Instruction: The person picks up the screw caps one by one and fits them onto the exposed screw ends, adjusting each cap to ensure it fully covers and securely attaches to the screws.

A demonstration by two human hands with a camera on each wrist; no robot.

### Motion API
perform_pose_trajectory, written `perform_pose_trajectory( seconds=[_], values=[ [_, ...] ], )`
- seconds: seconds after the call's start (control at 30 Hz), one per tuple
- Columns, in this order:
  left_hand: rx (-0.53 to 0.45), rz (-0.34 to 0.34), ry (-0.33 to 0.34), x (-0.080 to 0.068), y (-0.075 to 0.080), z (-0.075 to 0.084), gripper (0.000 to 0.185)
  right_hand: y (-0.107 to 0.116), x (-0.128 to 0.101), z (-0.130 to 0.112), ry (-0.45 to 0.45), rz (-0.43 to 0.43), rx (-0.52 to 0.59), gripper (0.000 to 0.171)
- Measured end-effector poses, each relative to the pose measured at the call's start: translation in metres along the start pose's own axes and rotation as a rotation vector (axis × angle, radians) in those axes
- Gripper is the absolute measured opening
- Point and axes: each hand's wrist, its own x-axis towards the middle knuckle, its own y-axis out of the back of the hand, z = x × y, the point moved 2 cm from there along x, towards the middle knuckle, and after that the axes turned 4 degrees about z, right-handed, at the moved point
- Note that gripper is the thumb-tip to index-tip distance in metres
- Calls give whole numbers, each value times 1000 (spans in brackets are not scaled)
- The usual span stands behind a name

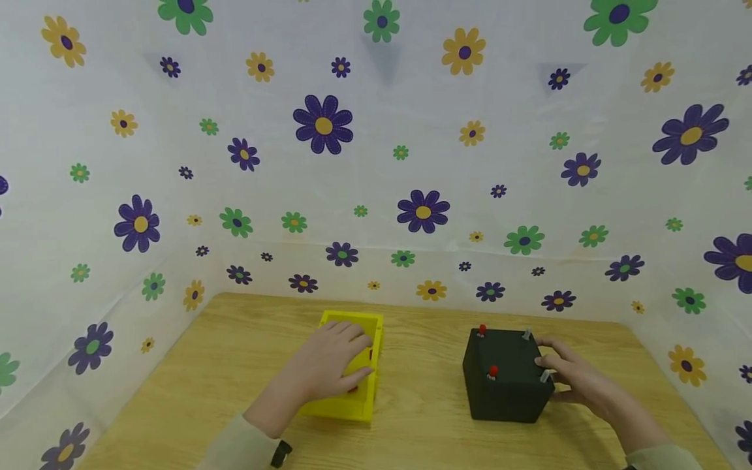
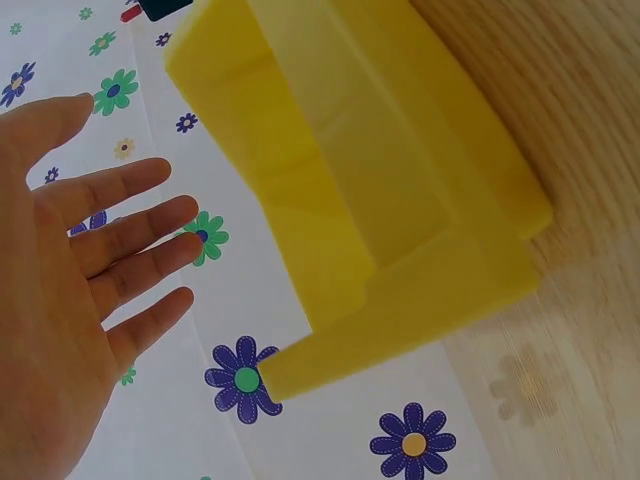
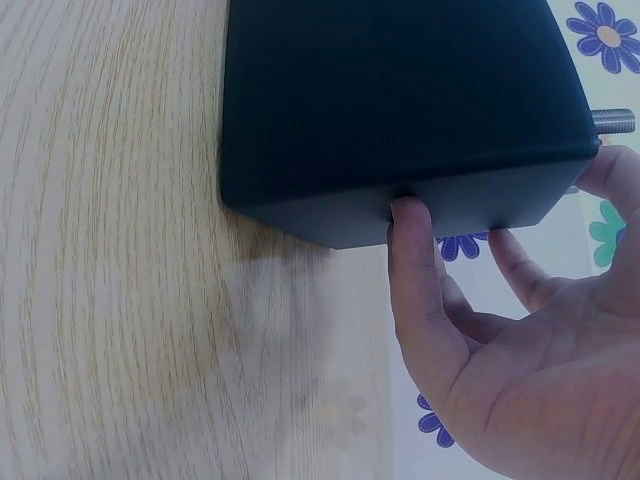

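My left hand (image 1: 327, 359) hovers over a yellow open-topped box (image 1: 337, 410), fingers extended and nothing held. In the left wrist view its spread fingers show beside the box wall (image 2: 400, 150). Small red pieces (image 1: 353, 390) peek out from under the hand inside the box; the rest of its inside is hidden. At the right stands a black box (image 1: 510, 399) with metal posts on top, two under red caps (image 1: 493, 371) and two bare (image 1: 546, 376). My right hand (image 1: 587, 385) rests its fingertips (image 3: 410, 215) against the black box's right side, thumb by the top edge.
Both boxes stand on a wood-grain table (image 1: 420, 391), with a strip of tabletop between them. A white flower-print sheet (image 1: 376, 170) rises behind the table and along both sides. A small black object (image 1: 281, 453) sits by the left sleeve (image 1: 241, 447).
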Motion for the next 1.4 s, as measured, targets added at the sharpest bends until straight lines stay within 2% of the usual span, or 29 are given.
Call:
perform_pose_trajectory(
  seconds=[0.5,0.77,1.07,1.4],
  values=[
    [-5,-5,45,-14,-4,-10,41,-1,0,0,-5,9,-2,67],
    [3,-84,91,-19,-7,-11,42,-2,0,1,-7,15,0,66],
    [-1,-115,108,-22,-11,-10,41,-2,-1,2,-7,11,-5,66],
    [16,-133,81,-21,-20,-10,40,-1,0,2,3,13,-6,65]
  ],
)
